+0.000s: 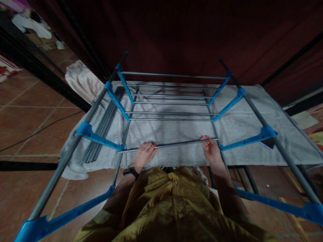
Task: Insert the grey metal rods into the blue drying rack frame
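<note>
A thin grey metal tube (180,144) lies across the gap between the two sides of a rack, slightly higher at its right end. Near its left part, my left hand (145,153) is closed around it from above. My right hand (210,148) grips the tube close to its right end, palm partly turned up. The rack has thick grey poles (261,119) joined by blue plastic brackets (248,139). Both tube ends are close to the nearer pair of brackets; I cannot tell whether either end is seated. Farther back, several grey crossbars (174,119) span between the brackets.
Several loose grey tubes (103,129) lie bundled at the left on a grey cloth-covered table (254,112). A dark object (267,143) is half hidden by the right bracket. Dark red curtain (176,37) hangs behind. A cable (42,129) crosses the tiled floor.
</note>
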`<state>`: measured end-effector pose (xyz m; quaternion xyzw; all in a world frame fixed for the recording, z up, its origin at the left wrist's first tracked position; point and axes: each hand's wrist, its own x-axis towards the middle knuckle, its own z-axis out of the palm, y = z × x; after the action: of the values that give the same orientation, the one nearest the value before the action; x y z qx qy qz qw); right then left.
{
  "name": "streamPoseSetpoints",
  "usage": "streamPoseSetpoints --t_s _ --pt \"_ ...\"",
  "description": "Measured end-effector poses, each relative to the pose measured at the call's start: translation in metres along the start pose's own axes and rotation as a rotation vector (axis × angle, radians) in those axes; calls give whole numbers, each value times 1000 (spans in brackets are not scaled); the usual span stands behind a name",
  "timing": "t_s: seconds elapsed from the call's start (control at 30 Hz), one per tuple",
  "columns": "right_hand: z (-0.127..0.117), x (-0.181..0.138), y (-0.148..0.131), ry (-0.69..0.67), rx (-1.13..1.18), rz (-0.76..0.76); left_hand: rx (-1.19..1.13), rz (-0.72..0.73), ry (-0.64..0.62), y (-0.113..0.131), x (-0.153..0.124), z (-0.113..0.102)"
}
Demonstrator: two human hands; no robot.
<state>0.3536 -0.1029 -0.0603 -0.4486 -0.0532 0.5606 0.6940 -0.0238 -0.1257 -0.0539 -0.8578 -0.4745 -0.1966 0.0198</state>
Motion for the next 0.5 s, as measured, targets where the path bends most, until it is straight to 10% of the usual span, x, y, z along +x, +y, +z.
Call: streamPoseSetpoints --t_s 0.5 --pt "1 -1 1 -13 12 0 6 -17 -21 0 1 -1"
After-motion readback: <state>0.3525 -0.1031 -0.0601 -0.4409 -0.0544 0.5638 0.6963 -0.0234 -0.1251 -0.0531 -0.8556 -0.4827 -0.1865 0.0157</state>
